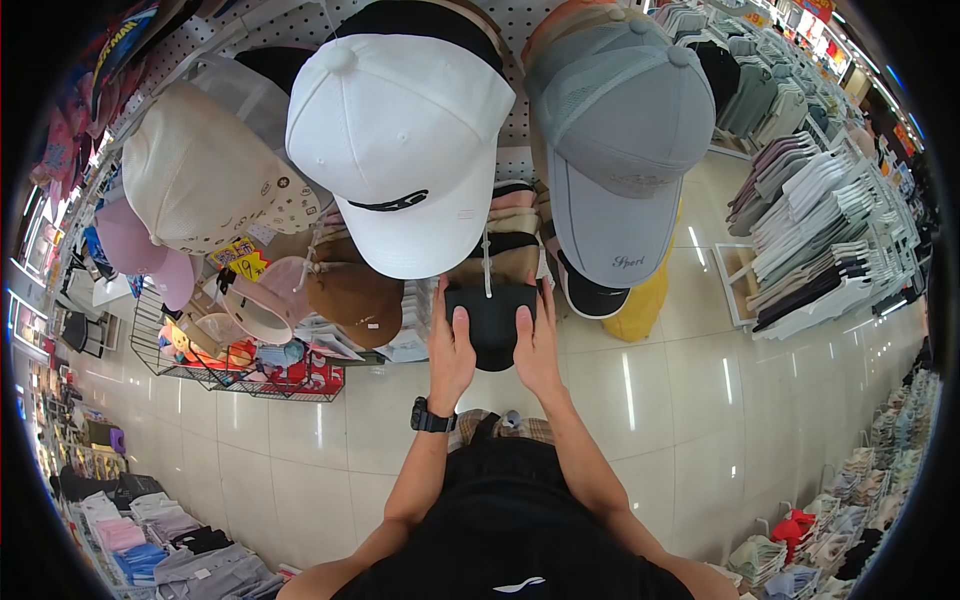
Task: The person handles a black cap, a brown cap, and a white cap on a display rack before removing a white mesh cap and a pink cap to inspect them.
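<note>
A black cap (492, 335) is between my two hands, at the front end of a metal display hook (488, 262). My left hand (453, 350), with a black watch on the wrist, grips the cap's left side, thumb on the near face. My right hand (537, 350) holds the opposite side in the same way. Behind it on the rack are more caps, stacked in brown, black and pink. A white cap (405, 140) hangs above and to the left, and a grey cap (632, 150) lettered "Sport" above and to the right.
Left of the hands hang a beige cap (200, 170), a brown cap (358, 300) and a pink visor (265, 300). A wire basket (240, 380) of goods stands below them. Clothes racks (810, 240) line the right; folded clothes (150, 540) lie at lower left. Tiled floor (640, 430) surrounds me.
</note>
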